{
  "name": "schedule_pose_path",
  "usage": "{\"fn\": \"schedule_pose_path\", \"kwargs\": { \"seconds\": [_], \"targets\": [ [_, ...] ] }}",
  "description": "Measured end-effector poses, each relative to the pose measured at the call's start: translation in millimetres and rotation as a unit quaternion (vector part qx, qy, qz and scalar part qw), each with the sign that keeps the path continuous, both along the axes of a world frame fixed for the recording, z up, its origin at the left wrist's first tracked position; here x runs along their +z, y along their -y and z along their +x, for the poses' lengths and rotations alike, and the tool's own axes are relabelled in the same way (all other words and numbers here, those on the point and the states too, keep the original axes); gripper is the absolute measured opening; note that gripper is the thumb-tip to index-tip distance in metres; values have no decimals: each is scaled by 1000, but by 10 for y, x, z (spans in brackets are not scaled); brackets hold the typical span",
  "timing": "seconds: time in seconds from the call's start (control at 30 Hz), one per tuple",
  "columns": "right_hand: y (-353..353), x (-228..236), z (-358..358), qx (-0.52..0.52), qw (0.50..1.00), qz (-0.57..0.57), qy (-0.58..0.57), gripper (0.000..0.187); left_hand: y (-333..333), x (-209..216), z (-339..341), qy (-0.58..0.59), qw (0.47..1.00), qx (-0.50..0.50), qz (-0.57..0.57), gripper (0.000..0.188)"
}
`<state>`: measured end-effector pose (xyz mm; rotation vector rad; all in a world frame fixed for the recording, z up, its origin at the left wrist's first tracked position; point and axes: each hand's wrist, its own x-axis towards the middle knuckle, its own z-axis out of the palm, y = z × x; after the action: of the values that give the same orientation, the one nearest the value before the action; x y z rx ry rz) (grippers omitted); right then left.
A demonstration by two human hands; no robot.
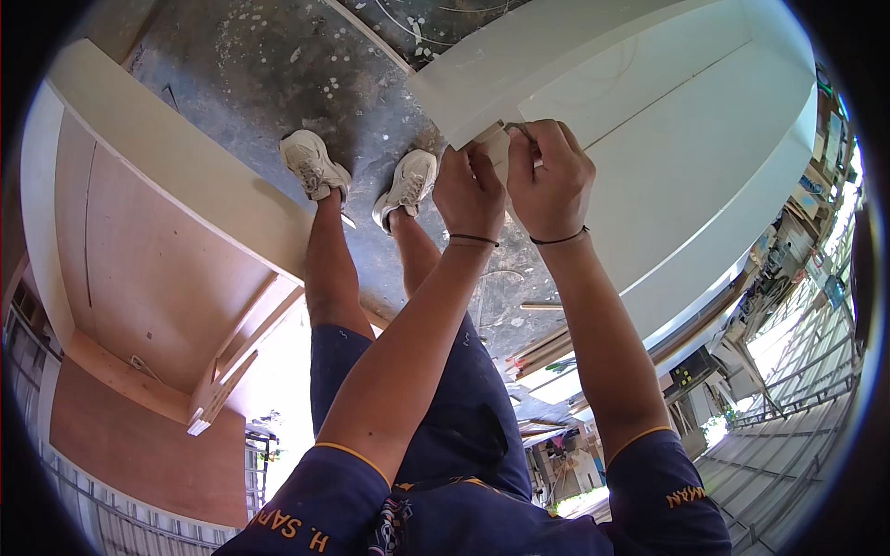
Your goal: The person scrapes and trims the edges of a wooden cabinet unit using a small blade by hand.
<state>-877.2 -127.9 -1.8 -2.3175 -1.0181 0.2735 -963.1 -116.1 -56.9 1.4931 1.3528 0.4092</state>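
My left hand and my right hand are side by side at the near corner of a large white panel piece. The fingers of both are closed in a pinch. A thin, pale brownish strip shows at the left fingertips, along the panel's edge. Something small and dark shows by the right fingertips, too small to name. What lies inside either pinch is mostly hidden by the fingers.
Left of my legs stands a wooden cabinet-like frame with a brownish panel inside. My shoes rest on the paint-spotted concrete floor. Timber strips lie behind, and cluttered shop material lines the right side.
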Motion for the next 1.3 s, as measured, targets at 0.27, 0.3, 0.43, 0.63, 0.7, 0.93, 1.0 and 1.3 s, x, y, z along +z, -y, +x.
{"fn": "schedule_pose_path", "kwargs": {
  "seconds": [0.27, 0.3, 0.43, 0.63, 0.7, 0.93, 1.0, 1.3],
  "targets": [
    [-18, -63, -3, -11, 1000, 1, 1, 3, 23, 24, 63, 10, 999, 47, -25, 13],
    [-25, -61, -4, -10, 1000, -11, 2, 3, 28, 26, 66, 0, 999, 49, -23, 14],
    [-66, -29, 15, -11, 1000, -29, -1, 5, 21, 14, 71, -4, 998, 56, -30, 14],
    [-58, 18, 74, -13, 998, -47, -40, 6, 89, 0, -197, -15, 987, 75, -140, 18],
    [-18, 157, 58, -43, 994, -4, -102, 6, 98, 4, -509, -31, 994, 19, -105, 17],
    [1186, 498, -254, -304, 865, 42, -397, 14, -166, 371, -937, -63, 960, -244, 123, 51],
    [1522, 567, -422, -395, 787, 108, -462, 19, -302, 529, -760, -14, 886, -393, 246, 53],
    [2394, 502, -1790, -626, 367, 336, -600, 28, -539, 459, 698, 44, 535, -788, 301, 38]
  ]
}}
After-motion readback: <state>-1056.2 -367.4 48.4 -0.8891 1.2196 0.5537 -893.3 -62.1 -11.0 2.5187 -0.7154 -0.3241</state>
